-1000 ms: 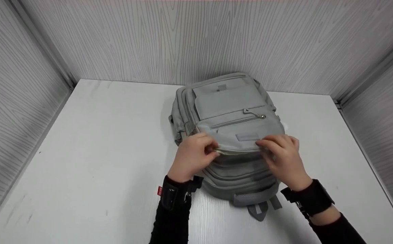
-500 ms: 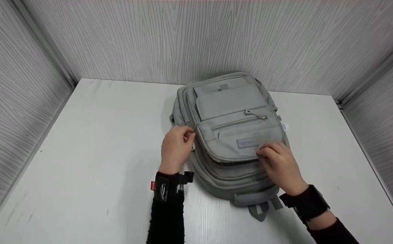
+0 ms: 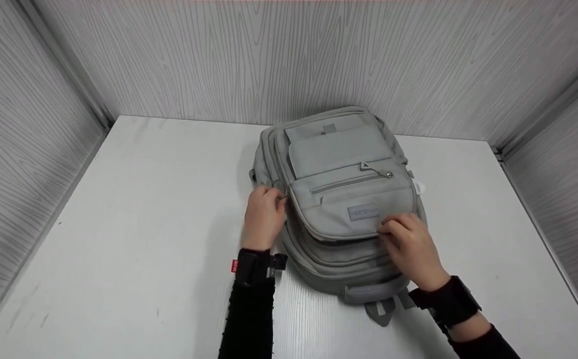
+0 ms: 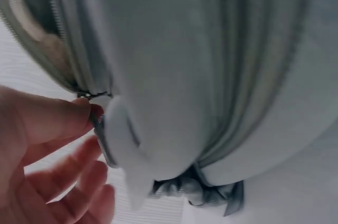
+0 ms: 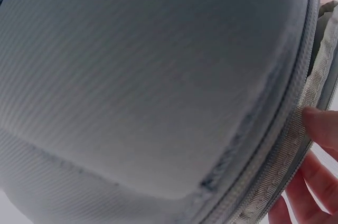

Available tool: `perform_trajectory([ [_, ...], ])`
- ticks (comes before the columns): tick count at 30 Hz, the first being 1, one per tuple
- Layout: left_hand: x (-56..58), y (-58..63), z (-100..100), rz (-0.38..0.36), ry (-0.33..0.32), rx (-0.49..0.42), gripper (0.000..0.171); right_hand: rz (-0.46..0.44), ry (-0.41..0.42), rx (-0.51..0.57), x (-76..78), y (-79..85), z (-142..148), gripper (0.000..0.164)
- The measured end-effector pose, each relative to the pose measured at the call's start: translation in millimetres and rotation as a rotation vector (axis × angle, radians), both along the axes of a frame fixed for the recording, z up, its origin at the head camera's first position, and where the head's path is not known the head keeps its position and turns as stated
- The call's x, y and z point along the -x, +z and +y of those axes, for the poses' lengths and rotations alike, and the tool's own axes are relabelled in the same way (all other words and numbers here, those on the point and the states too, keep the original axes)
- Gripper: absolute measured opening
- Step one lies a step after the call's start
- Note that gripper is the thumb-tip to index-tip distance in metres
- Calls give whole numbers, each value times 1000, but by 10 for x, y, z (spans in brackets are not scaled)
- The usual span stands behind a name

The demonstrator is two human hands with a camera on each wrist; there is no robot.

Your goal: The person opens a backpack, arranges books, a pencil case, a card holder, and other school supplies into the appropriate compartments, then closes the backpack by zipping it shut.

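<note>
A grey backpack (image 3: 341, 147) lies on the white table, its top handle (image 3: 376, 289) toward the person. The front pocket (image 3: 318, 214) is unzipped along its near edge, leaving a dark gap. At the pocket's left side my left hand (image 3: 263, 219) pinches the metal zipper pull (image 4: 104, 142) between thumb and index finger, the other fingers loosely bent. My right hand (image 3: 412, 247) pinches the pocket's zipper edge (image 5: 296, 129) near its right corner, thumb on the inner fabric. The right wrist view cuts off part of that hand.
White wood-grain panels stand behind (image 3: 219, 60) and on both sides of the table (image 3: 144, 224). A zipper pull with a cord (image 3: 376, 170) lies on the backpack's front. Grey strap ends (image 3: 381, 311) stick out beneath the handle.
My left hand has left the pocket's near edge, moved up and left, and now pinches the zipper pull. The pocket edge has lowered toward me; my right hand went down slightly with it.
</note>
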State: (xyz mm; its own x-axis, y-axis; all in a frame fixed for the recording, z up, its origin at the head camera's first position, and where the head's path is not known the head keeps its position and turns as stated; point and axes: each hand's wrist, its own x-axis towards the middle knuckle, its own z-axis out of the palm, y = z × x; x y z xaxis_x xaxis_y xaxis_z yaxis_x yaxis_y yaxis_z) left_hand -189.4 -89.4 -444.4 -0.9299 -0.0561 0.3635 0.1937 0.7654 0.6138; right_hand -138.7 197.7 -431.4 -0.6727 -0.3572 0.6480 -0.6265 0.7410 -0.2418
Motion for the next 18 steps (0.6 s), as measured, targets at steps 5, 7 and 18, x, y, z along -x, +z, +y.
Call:
perform_trajectory([
  [5,-54,152,7,-86,-77,53,9,1,-1,11,-1,-11,-13,27],
  [7,-86,218,1,-153,-108,72,10,6,2,14,6,-17,-23,26],
  [18,-320,563,-49,-356,-285,52,7,10,-5,22,26,-19,-26,26],
])
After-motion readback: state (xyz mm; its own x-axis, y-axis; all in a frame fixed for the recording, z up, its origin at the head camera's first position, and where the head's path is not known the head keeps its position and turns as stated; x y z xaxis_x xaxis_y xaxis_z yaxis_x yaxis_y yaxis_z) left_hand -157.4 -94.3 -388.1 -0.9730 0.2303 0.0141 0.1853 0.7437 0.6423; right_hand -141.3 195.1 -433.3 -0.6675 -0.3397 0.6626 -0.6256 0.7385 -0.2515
